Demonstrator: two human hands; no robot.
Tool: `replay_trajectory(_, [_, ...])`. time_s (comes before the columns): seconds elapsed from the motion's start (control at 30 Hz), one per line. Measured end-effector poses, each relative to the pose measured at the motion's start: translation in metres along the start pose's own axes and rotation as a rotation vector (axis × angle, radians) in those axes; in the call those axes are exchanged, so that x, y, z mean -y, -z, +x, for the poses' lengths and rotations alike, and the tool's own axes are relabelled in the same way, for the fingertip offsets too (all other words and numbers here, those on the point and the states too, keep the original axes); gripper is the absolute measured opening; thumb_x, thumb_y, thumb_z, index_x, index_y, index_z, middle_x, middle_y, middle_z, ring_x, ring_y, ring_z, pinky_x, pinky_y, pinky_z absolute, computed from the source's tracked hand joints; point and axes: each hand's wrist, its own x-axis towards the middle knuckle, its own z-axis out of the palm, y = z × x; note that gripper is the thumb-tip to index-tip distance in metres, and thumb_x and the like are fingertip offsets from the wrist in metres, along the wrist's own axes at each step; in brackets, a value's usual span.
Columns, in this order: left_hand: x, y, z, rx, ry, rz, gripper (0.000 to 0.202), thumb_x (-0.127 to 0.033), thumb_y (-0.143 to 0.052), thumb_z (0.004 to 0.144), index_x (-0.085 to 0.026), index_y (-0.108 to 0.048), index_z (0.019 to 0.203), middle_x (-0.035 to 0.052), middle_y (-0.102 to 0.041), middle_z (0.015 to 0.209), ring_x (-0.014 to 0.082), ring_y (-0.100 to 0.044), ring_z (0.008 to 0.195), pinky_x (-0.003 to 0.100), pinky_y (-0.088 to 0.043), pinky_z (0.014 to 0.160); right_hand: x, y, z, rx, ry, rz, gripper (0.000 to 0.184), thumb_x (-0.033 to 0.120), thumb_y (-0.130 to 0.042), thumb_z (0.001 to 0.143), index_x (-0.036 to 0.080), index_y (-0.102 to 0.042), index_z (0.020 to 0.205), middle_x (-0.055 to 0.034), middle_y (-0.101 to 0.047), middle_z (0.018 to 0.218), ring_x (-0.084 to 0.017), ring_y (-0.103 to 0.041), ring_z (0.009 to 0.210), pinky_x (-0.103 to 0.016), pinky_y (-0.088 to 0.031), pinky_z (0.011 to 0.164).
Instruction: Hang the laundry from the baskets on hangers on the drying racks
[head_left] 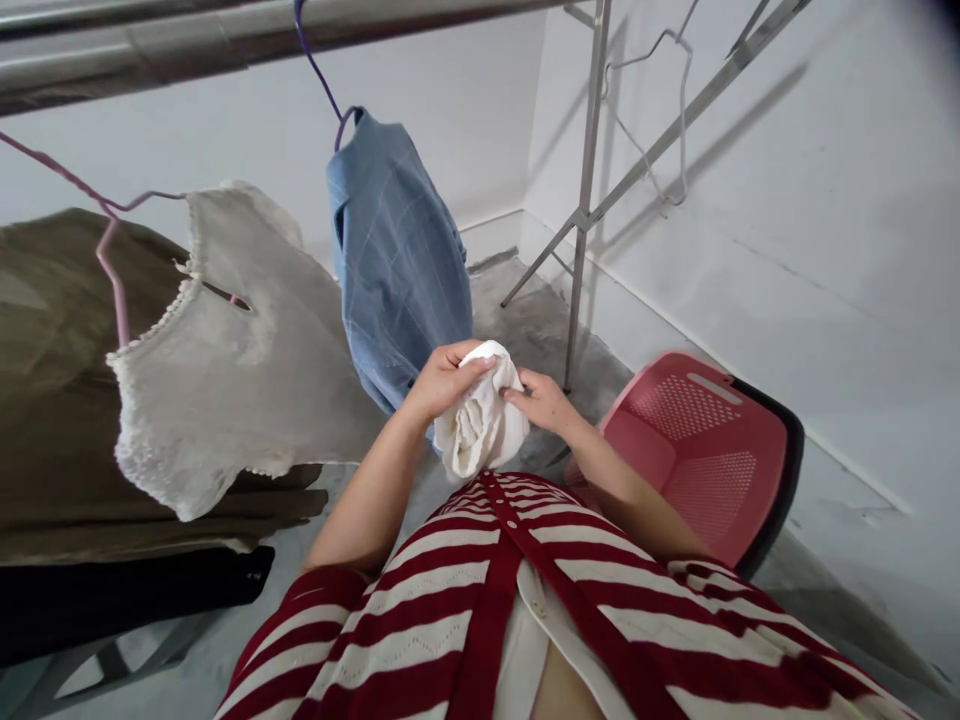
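A bunched white cloth garment [480, 420] is held between both hands, just in front of the striped cardigan on my body. Its folds are gathered, so its exact kind cannot be made out. My left hand [448, 382] grips its upper left part, thumb lying across the fabric. My right hand [541, 400] pinches the right edge with thumb and fingers. Just behind my left hand hangs a blue checked garment [401, 250] on a dark purple hanger [319, 70].
To the left, a white lace-edged top [247, 350] hangs on a pink hanger [112, 250], with olive clothing [67, 400] and black clothing [135, 605] behind and below. A metal rack [585, 215] carries a bare wire hanger [684, 110]. A pink laundry basket [705, 450] sits on the floor at right.
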Motion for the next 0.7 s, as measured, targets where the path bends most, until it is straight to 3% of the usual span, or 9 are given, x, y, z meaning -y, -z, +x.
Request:
replay_trajectory(0.13, [-0.002, 0.010, 0.000, -0.156, -0.062, -0.091, 0.026, -0.040, -0.072, 0.068, -0.016, -0.066, 0.075, -0.0043, -0.058, 0.057, 0.0060, -0.049, 0.049, 0.017, -0.039, 0.048, -0.013, 0.011, 0.000, 0.023, 0.060, -0.013, 0.025, 0.037, -0.058, 0.080, 0.018, -0.063, 0.094, -0.0018, -0.063, 0.084, -0.015, -0.057, 0.075, -0.027, -0.044, 0.071])
replay_trajectory(0.27, [0.001, 0.017, 0.002, -0.263, -0.089, -0.164, 0.023, -0.040, -0.069, 0.068, -0.018, -0.066, 0.075, -0.0036, -0.060, 0.059, 0.0080, -0.052, 0.050, 0.019, -0.042, 0.050, -0.017, 0.020, 0.000, 0.015, 0.111, 0.033, 0.021, 0.038, -0.056, 0.082, 0.018, -0.061, 0.078, -0.0004, -0.058, 0.078, -0.013, -0.053, 0.071, -0.025, -0.042, 0.068])
replay_trajectory(0.37, [0.008, 0.025, 0.006, -0.379, -0.138, -0.007, 0.019, -0.033, -0.066, 0.068, -0.019, -0.069, 0.080, -0.0020, -0.065, 0.067, 0.0098, -0.055, 0.058, 0.021, -0.045, 0.056, -0.014, 0.028, 0.000, -0.121, 0.056, 0.165, 0.023, 0.042, -0.055, 0.083, 0.020, -0.060, 0.082, 0.0011, -0.058, 0.075, -0.011, -0.052, 0.066, -0.023, -0.042, 0.062])
replay_trajectory(0.47, [0.016, 0.035, 0.014, -0.544, -0.276, 0.247, 0.018, -0.022, -0.057, 0.069, -0.018, -0.070, 0.081, 0.0000, -0.068, 0.080, 0.0115, -0.058, 0.072, 0.021, -0.045, 0.065, 0.001, 0.040, 0.000, -0.216, 0.039, 0.239, 0.027, 0.047, -0.057, 0.082, 0.022, -0.060, 0.091, 0.0024, -0.058, 0.071, -0.010, -0.051, 0.059, -0.022, -0.041, 0.054])
replay_trajectory(0.6, [0.023, 0.043, 0.026, -0.704, -0.358, 0.324, 0.028, -0.015, -0.046, 0.070, -0.018, -0.069, 0.085, -0.0004, -0.067, 0.079, 0.0102, -0.056, 0.068, 0.021, -0.043, 0.063, 0.032, 0.059, -0.005, -0.055, 0.318, 0.015, 0.026, 0.042, -0.067, 0.076, 0.024, -0.066, 0.095, -0.0016, -0.061, 0.084, -0.013, -0.058, 0.075, -0.027, -0.047, 0.067])
replay_trajectory(0.7, [0.023, 0.043, 0.031, -0.711, -0.352, 0.316, 0.027, -0.017, -0.046, 0.072, -0.018, -0.069, 0.087, -0.0007, -0.067, 0.078, 0.0096, -0.054, 0.064, 0.020, -0.043, 0.060, 0.044, 0.067, -0.009, 0.054, 0.446, -0.315, 0.024, 0.036, -0.065, 0.079, 0.027, -0.068, 0.101, -0.0029, -0.059, 0.091, -0.014, -0.058, 0.078, -0.027, -0.047, 0.067])
